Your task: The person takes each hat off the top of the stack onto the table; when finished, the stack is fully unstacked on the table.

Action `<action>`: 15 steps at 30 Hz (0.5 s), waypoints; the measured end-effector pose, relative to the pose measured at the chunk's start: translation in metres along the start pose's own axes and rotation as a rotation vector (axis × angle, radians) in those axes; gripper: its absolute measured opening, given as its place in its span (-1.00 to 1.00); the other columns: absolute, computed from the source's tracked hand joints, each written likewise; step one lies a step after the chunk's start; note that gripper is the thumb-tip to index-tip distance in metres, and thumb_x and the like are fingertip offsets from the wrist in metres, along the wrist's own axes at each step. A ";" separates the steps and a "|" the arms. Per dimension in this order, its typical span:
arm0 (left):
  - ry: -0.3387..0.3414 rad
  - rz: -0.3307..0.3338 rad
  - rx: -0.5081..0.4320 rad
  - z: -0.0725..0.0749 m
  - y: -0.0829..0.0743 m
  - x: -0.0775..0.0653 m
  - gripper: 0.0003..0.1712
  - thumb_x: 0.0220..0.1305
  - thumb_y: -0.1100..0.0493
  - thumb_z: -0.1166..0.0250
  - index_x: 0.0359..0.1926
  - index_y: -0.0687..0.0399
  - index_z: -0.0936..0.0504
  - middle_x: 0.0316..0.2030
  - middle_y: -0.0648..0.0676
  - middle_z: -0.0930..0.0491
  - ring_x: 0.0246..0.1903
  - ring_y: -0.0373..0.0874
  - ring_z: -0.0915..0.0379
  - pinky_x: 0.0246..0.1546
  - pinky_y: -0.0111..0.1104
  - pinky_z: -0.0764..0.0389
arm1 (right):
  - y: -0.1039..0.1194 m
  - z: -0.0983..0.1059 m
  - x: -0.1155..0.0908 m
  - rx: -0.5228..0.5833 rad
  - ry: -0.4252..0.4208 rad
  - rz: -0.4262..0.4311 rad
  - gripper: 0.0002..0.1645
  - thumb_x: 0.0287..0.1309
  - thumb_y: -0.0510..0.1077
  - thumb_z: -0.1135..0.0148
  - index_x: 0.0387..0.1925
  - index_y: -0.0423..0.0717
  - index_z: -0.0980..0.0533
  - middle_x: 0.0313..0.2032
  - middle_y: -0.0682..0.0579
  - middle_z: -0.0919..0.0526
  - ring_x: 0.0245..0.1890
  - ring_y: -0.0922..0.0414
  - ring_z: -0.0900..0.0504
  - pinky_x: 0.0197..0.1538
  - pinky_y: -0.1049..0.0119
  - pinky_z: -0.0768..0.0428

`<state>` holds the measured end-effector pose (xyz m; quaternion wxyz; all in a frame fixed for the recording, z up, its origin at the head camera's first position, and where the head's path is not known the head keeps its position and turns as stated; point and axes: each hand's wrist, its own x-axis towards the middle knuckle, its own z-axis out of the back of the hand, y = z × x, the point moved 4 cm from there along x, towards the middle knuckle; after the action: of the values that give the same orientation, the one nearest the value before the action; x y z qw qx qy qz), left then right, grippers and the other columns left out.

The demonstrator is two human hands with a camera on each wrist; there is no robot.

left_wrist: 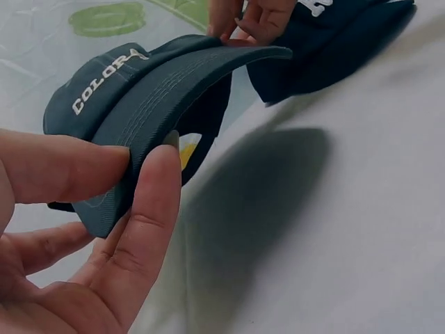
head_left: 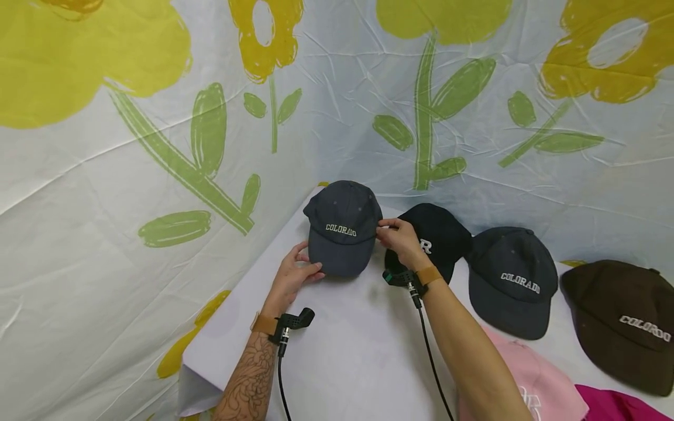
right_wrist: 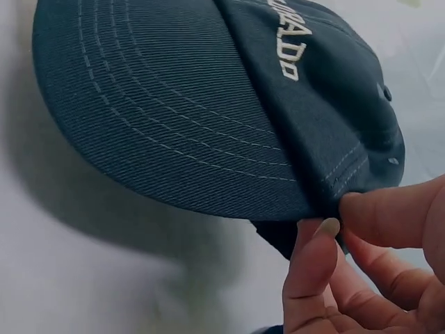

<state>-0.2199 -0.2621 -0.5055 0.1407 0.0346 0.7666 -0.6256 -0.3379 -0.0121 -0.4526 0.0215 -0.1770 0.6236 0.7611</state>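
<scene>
A dark blue-grey baseball cap [head_left: 342, 257] with white COLORADO lettering is held between both hands at the far left end of the table. My left hand [head_left: 292, 275] pinches the edge of its brim, thumb on top and fingers beneath, as the left wrist view shows. On the other side my right hand [head_left: 402, 240] pinches the lower edge of the crown, close to where the brim [right_wrist: 174, 118] begins. The cap faces me and casts a shadow [left_wrist: 264, 188] on the white cloth below it.
To the right stand a black cap [head_left: 434, 225] with a white R, another blue-grey COLORADO cap [head_left: 511, 257] and a brown cap [head_left: 605, 304]. Nearer me lie a pink cap [head_left: 547, 365] and a magenta item [head_left: 616, 403]. Flowered cloth [head_left: 337, 117] hangs behind the white table [head_left: 347, 345].
</scene>
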 end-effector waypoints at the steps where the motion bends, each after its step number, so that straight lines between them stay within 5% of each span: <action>1: -0.005 -0.001 0.000 0.000 -0.001 0.000 -0.13 0.26 0.47 -0.33 0.50 -0.08 -0.24 -0.09 0.12 -0.25 -0.37 -0.07 -0.67 -0.08 -0.18 -0.74 | 0.002 0.001 -0.001 0.010 0.007 -0.001 -0.51 0.42 -0.16 -0.18 0.29 -0.25 -0.40 -0.02 -0.11 -0.60 0.03 0.04 -0.63 0.24 0.07 -0.58; 7: -0.040 -0.024 0.016 -0.002 -0.006 -0.003 -0.33 0.32 0.32 -0.35 0.39 -0.01 -0.34 0.01 0.21 -0.39 -0.26 -0.07 -0.62 0.04 -0.05 -0.69 | 0.014 0.007 -0.010 0.056 0.050 0.010 -0.44 0.43 -0.18 -0.18 0.37 -0.20 -0.33 -0.08 -0.05 -0.61 -0.10 0.15 -0.67 0.13 0.25 -0.65; 15: -0.042 -0.078 0.002 -0.004 -0.010 -0.009 -0.45 0.30 0.35 -0.35 0.27 0.12 -0.41 -0.04 0.22 -0.53 -0.30 -0.13 -0.64 -0.09 -0.16 -0.72 | 0.019 0.017 -0.018 0.112 0.103 0.049 -0.41 0.40 -0.30 -0.18 0.38 -0.25 -0.29 -0.15 -0.02 -0.63 -0.21 0.22 -0.73 0.25 0.07 -0.60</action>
<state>-0.2146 -0.2589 -0.4928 0.1320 -0.0084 0.7637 -0.6319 -0.3296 0.0031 -0.4266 -0.0197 -0.1992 0.6698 0.7151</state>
